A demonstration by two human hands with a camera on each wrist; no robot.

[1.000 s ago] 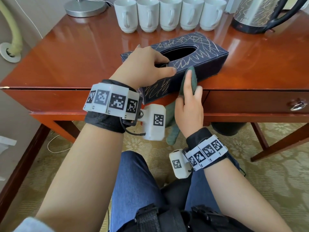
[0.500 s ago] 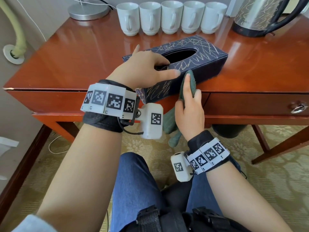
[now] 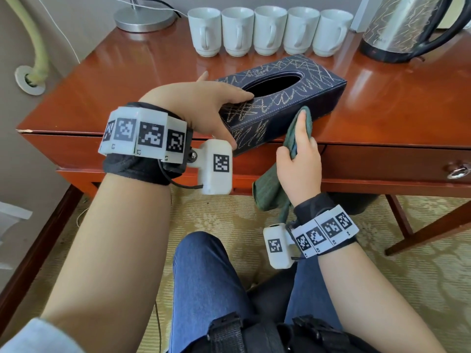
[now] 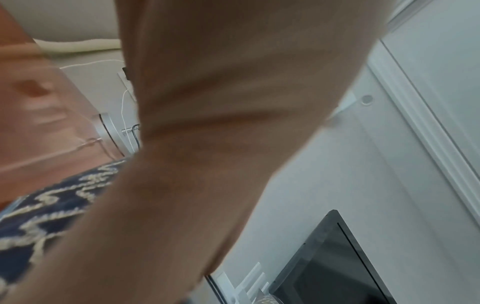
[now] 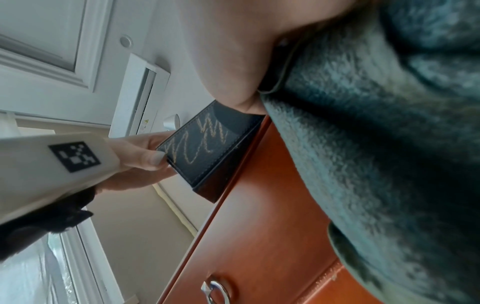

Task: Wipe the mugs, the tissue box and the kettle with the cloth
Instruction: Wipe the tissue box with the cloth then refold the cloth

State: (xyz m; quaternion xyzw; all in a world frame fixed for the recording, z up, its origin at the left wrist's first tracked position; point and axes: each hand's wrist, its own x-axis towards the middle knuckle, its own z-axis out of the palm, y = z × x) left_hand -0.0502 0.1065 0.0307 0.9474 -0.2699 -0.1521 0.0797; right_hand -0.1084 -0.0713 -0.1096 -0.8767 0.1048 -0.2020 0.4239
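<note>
Bare table left of tissue box; mugs and kettle line the back

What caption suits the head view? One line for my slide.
Left hand steadies the tissue box while the right hand presses the green cloth against its side.

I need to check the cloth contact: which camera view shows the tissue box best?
The head view: the whole tissue box shows there. The right wrist view shows one end, the left wrist view a blurred corner.
</note>
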